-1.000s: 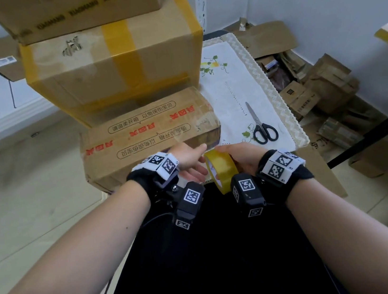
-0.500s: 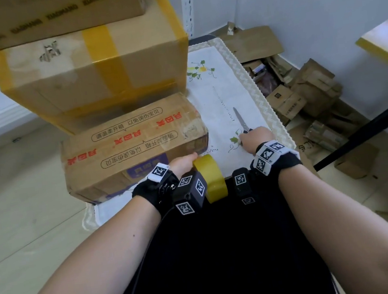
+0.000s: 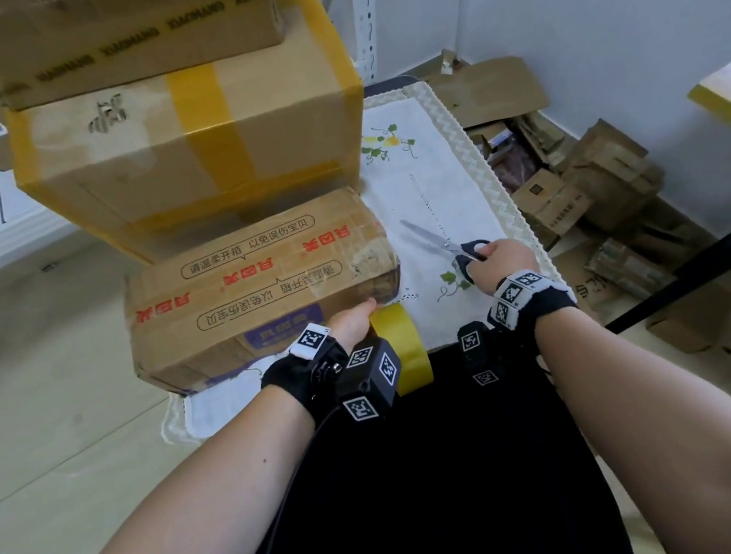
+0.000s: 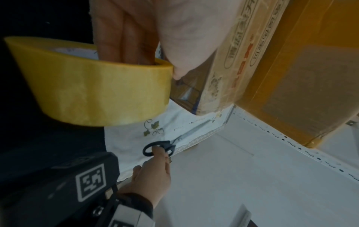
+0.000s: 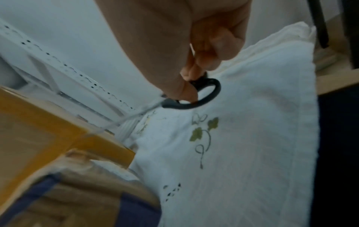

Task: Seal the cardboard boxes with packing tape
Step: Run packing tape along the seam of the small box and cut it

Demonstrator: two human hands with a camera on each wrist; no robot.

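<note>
The yellow tape roll (image 3: 404,349) sits at lower centre of the head view, just beside the near corner of the printed cardboard box (image 3: 257,287). The left hand (image 3: 351,323) holds it, fingers through the core; fingertips are hidden. Right of centre, the right hand (image 3: 499,258) pinches the black handles of the scissors (image 3: 448,244), blades over the white cloth-covered surface (image 3: 435,182). Larger taped boxes (image 3: 189,141) are cut off at the top.

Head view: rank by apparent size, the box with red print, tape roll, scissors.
1. Box with red print, clearly largest.
2. Scissors and tape roll: look alike; both partly hidden by hands, so unranked.
</note>
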